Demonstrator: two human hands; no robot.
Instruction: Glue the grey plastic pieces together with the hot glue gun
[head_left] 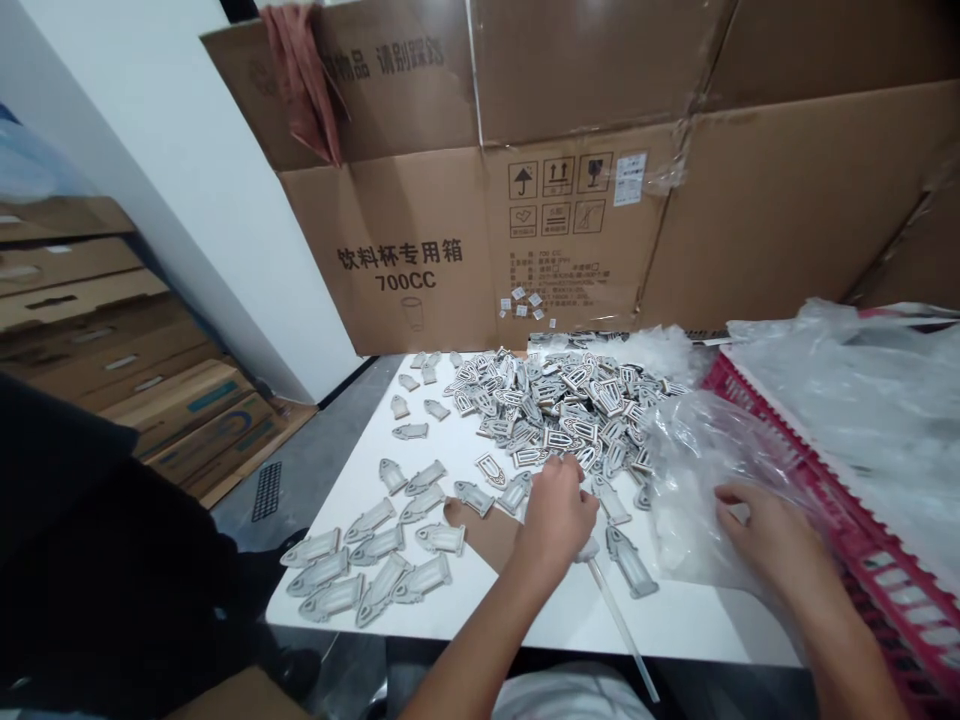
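Note:
My left hand (pixel 559 510) is closed near the front of a heap of small grey and white arch-shaped pieces (pixel 570 400). From under its palm a clear plastic dropper (pixel 621 622) sticks out toward me, past the table edge. What the fingertips pinch is hidden. My right hand (pixel 765 540) is at a crumpled clear plastic bag (pixel 697 470), thumb and index finger apart with some plastic showing between them. A single larger grey piece (pixel 630 562) lies between the hands. Several more grey pieces (pixel 375 545) lie loosely grouped at the left front of the white table (pixel 487 620).
Tall cardboard boxes (pixel 405 210) stand behind the table, with a reddish cloth (pixel 304 85) draped over one. On the right, a pink plastic basket (pixel 885 560) holds clear bags (pixel 862 400). Stacked cartons (pixel 202 420) stand at the left; a dark-clothed person (pixel 112 560) is nearby.

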